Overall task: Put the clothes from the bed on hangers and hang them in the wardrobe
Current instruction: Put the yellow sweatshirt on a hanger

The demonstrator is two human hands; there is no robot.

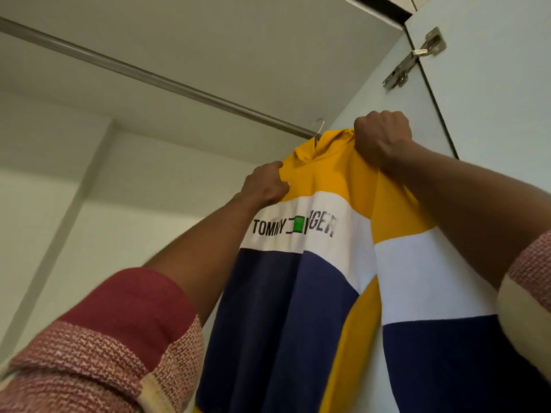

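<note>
A yellow, white and navy hoodie hangs high inside the wardrobe at the right end of the metal rail. A thin metal hanger hook pokes out above its yellow hood, at or just beside the rail; I cannot tell whether it rests on it. My left hand is shut on the yellow fabric at the hoodie's left shoulder. My right hand is fisted on the fabric at the top of the hood and right shoulder. The hanger's body is hidden inside the garment.
The wardrobe's white top panel sits just above the rail. Its right side wall is close behind my right hand. The open door with a metal hinge stands at the right. No other clothes hang on the rail's visible length.
</note>
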